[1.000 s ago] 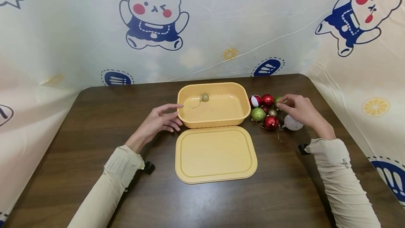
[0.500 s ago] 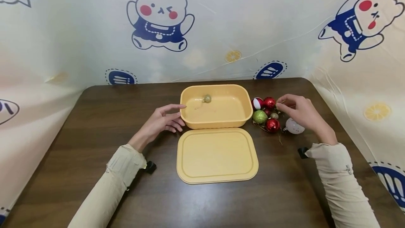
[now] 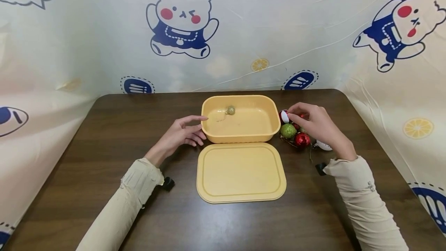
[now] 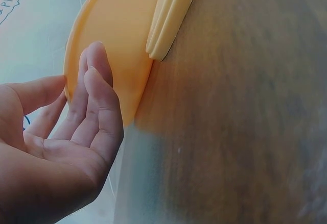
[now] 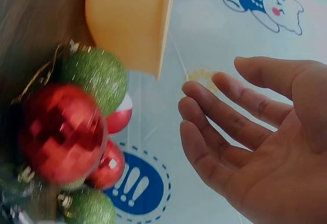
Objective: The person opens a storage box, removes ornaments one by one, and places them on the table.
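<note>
My left hand (image 3: 186, 131) is at the left end of a yellow plastic box (image 3: 240, 138), fingertips right at its rim and fingers loosely bent. Inside the box lies a small gold glitter bauble (image 3: 231, 110) with a string. My right hand (image 3: 315, 123) hovers over a cluster of Christmas baubles right of the box. In the right wrist view its fingers are spread with nothing between them. The cluster has a green bauble (image 3: 288, 131), a faceted red bauble (image 3: 302, 140), a red-and-white bauble (image 3: 284, 116) and a white bauble (image 3: 324, 145); the hand partly hides others.
A flat yellow lid (image 3: 241, 172) lies on the dark wooden table (image 3: 167, 220), just in front of the box. A cloth printed with cartoon bears (image 3: 182, 14) hangs behind and beside the table.
My right hand has moved left from the green bauble at the cluster's right side toward the red-and-white one. My left hand stays at the box; the head view has shifted slightly.
</note>
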Demonstrator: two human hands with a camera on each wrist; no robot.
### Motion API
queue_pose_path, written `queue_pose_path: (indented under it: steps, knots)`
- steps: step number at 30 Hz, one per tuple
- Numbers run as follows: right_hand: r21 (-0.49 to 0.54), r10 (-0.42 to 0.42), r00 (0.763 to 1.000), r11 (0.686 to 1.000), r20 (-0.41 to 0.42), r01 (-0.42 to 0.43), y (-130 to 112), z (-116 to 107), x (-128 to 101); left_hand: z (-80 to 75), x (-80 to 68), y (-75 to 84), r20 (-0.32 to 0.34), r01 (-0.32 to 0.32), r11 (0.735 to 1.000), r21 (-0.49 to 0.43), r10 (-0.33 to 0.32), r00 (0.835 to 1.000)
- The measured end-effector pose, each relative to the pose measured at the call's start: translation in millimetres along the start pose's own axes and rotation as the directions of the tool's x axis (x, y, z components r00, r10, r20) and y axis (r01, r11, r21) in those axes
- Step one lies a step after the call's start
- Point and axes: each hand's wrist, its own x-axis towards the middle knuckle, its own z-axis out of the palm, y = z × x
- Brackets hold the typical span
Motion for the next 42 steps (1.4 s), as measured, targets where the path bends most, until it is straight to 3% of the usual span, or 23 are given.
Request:
queue_pose_path:
  steps: [16, 23, 30, 42]
  knots:
    - [0.091, -0.143, 0.989, 0.986, 0.033, 0.14, -35, 36, 47, -2.0, -1.6, 1.2, -0.011, 0.004, 1.0, -0.015, -0.004, 1.0]
    - [0.12, -0.162, 0.983, 0.981, 0.084, 0.152, -41, 56, 66, -1.6, -1.2, -0.4, -0.004, 0.004, 1.0, -0.02, -0.004, 1.0]
    - [0.131, -0.23, 0.97, 0.967, 0.073, 0.22, -45, 79, 83, 0.6, 0.0, -1.7, -0.005, 0.012, 1.0, -0.023, -0.012, 1.0]
    - [0.152, -0.231, 0.961, 0.966, 0.149, 0.209, -48, 106, 103, 0.4, 1.2, -0.9, -0.006, 0.014, 0.999, -0.032, -0.015, 1.0]
